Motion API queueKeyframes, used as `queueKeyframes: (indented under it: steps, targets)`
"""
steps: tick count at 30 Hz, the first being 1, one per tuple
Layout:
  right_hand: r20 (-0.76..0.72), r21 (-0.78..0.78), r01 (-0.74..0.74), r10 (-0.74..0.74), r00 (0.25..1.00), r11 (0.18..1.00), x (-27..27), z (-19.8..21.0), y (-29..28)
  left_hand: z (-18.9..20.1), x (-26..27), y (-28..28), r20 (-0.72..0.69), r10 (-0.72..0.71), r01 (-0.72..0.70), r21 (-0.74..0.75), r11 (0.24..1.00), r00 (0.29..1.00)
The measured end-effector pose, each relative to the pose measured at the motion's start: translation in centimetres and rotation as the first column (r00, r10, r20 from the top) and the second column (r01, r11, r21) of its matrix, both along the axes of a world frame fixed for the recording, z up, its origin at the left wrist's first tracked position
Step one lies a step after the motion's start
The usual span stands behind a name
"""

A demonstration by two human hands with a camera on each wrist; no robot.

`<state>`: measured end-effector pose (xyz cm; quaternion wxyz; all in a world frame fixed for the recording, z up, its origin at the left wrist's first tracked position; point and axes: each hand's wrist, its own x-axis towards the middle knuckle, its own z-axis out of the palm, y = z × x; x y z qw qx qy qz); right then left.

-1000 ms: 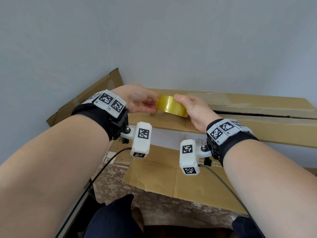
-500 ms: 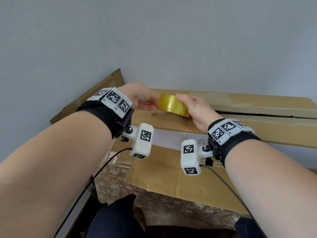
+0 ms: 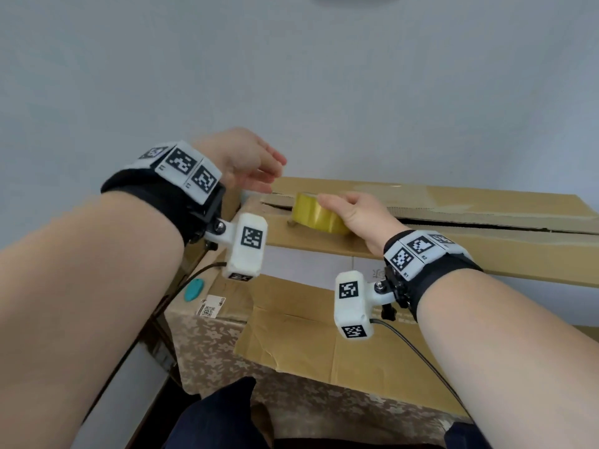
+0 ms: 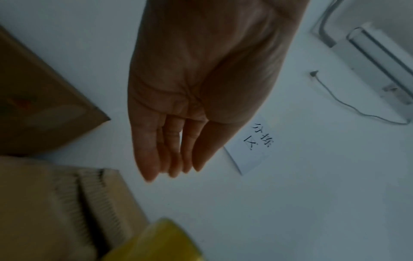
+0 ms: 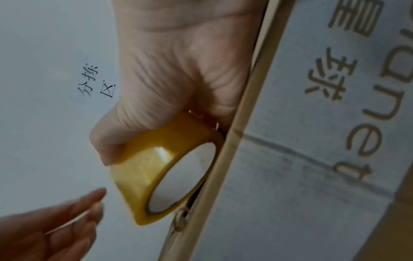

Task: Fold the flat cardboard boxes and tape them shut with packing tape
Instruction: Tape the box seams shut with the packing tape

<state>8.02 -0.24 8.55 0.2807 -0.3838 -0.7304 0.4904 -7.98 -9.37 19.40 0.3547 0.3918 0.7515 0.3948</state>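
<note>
A large folded cardboard box [image 3: 453, 241] stands before me, its top flaps meeting at a dark seam. My right hand [image 3: 359, 215] grips a yellow roll of packing tape [image 3: 316, 217] and holds it against the box top near the left end of the seam. In the right wrist view the tape roll [image 5: 161, 166] sits under my curled fingers, against the box edge [image 5: 234, 141]. My left hand [image 3: 249, 163] hovers above and left of the roll with straight fingers, holding nothing. The left wrist view shows its open palm [image 4: 192, 84] and the roll [image 4: 156, 243] below it.
Another cardboard flap [image 3: 324, 345] lies on a patterned tablecloth [image 3: 210, 351] near me. A teal object [image 3: 193, 290] and a QR label [image 3: 210, 307] sit at the table's left edge. A grey wall [image 3: 291, 76] rises close behind the box, with a handwritten paper note [image 4: 252, 146].
My left hand has let go of the tape roll and lifted up and left, fingers straightened. My right hand has lowered the roll onto the box top.
</note>
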Motion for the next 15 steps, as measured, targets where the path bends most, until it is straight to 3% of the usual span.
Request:
queueKeyframes:
  steps: [3,8,15]
  targets:
    - [-0.019,-0.035,-0.004,0.003,1.000,0.999,0.1,-0.2,-0.1,-2.5,0.1,-0.6,0.026,-0.044,0.047,-0.153,0.987,0.999]
    - [-0.030,-0.023,0.006,-0.007,1.000,1.000,0.1,0.0,-0.3,-4.5,1.8,-0.3,0.036,-0.047,0.053,-0.173,0.984,0.998]
    - [-0.019,-0.002,0.000,0.000,1.000,1.000,0.0,0.0,-0.2,-4.7,2.8,0.8,-0.264,-0.045,0.006,-0.146,0.989,0.963]
